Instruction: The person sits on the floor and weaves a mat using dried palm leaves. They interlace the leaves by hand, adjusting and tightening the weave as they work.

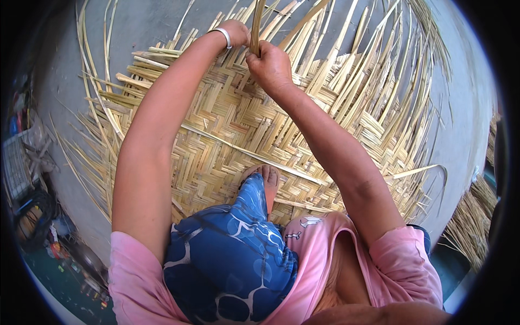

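Observation:
A partly woven mat (216, 157) of pale yellow split strips lies on the floor beneath me, in a zigzag weave. At its far edge my right hand (271, 66) is closed around a brownish flat strip (257, 24) that stands up from the weave. Just left of it, my left hand (234, 34), with a silver bangle at the wrist, has its fingers curled against the base of that strip. The left fingertips are partly hidden, so what they pinch cannot be made out. A long pale strip (260, 157) lies loose across the mat.
Unwoven strip ends (379, 70) fan out at the far and right sides. My bare foot (269, 179) rests on the mat. A bundle of dry stalks (471, 222) lies at the right, and cluttered household items (35, 216) sit at the left. The floor (70, 130) is grey.

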The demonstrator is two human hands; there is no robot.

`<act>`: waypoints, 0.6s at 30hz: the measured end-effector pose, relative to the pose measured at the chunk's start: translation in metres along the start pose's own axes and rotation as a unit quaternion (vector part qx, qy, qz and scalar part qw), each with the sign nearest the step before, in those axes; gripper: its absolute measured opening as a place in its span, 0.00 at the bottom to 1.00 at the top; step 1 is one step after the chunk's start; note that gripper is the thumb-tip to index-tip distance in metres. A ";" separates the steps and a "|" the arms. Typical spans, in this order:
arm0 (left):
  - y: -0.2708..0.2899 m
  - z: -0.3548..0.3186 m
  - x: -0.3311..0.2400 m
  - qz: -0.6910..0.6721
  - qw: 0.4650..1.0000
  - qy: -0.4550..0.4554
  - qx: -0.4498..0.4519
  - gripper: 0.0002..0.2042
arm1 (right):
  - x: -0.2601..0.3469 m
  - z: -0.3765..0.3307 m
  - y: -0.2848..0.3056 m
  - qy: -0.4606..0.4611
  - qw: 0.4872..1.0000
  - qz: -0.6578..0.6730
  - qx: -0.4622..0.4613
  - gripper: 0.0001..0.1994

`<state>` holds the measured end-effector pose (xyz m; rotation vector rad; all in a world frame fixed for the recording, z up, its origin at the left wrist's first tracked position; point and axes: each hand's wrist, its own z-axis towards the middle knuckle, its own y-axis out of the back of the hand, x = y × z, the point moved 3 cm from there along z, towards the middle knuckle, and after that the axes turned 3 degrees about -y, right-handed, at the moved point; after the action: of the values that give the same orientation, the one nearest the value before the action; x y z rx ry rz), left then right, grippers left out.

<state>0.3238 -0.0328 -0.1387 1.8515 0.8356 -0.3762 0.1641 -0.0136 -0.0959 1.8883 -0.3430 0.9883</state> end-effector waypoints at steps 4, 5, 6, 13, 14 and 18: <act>-0.009 -0.004 0.005 -0.026 0.998 0.000 -0.051 0.09 | -0.005 0.000 -0.001 0.002 1.000 0.025 -0.010 0.10; -0.011 -0.005 0.000 0.074 0.994 -0.024 -0.076 0.11 | -0.004 -0.001 0.000 0.000 1.000 0.025 -0.010 0.10; -0.014 -0.005 -0.003 0.105 0.992 -0.003 -0.074 0.11 | -0.004 -0.003 0.001 -0.001 1.000 0.025 -0.010 0.10; -0.012 -0.002 0.001 0.081 0.996 0.018 -0.026 0.17 | -0.019 0.001 -0.007 -0.020 0.994 0.108 -0.015 0.11; -0.011 -0.003 0.005 0.015 1.000 0.021 -0.009 0.17 | -0.025 0.008 -0.010 -0.034 0.992 0.121 -0.011 0.11; -0.010 -0.014 0.021 -0.228 0.972 0.050 0.034 0.14 | -0.025 0.017 -0.009 -0.125 0.975 0.178 0.040 0.11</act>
<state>0.3299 -0.0100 -0.1516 1.7404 1.3380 -0.6068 0.1620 -0.0280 -0.1238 2.0727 -0.8245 1.0070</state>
